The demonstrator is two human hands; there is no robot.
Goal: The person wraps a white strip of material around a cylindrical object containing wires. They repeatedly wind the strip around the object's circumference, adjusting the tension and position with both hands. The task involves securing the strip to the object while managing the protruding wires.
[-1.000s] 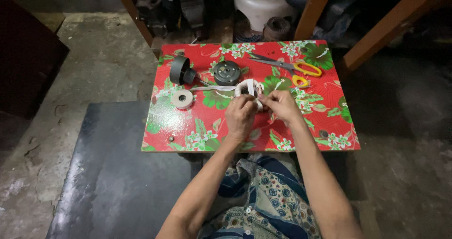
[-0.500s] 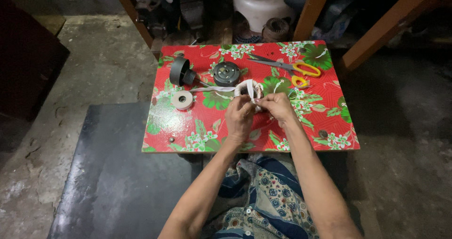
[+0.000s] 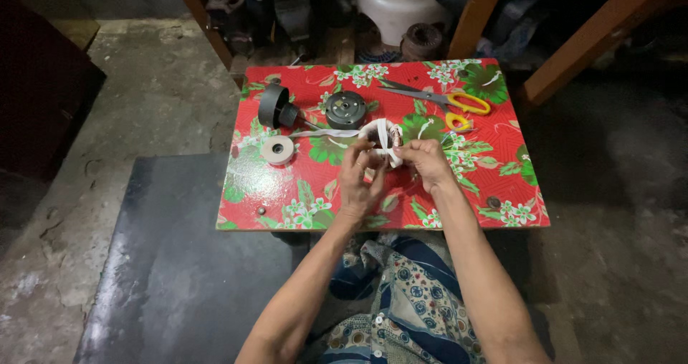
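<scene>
The left hand [image 3: 360, 180] is raised over the middle of the low table [image 3: 502, 185], palm turned inward, its fingers curled up to pinch the near side of a white-wrapped ring-shaped coil [image 3: 382, 136]. The right hand [image 3: 424, 162] comes in from the other side with knuckles up, thumb and fingertips closed on the coil's right edge where a glint of copper shows. Both forearms stretch forward from the person's lap and draw close together at the wrists, so the coil sits between the two hands, held just above the red flowered table top, slightly back of its centre.

A strip of white tape [image 3: 326, 132] runs left from the coil across the table toward a dark round motor part [image 3: 345, 109]. Further left stands a black cylindrical cap [image 3: 274, 106], tilted on its side, and nearer the table's left edge lies a roll of white tape [image 3: 277, 150], flat. Scissors with yellow handles [image 3: 448, 102] lie at the back right, well apart from the hands.

Beyond the table are wooden legs [image 3: 481, 9] and a white bucket-like vessel [image 3: 401, 9] in shadow. A dark mat [image 3: 179, 264] covers the concrete floor to the left of the person's patterned clothing [image 3: 408, 299].
</scene>
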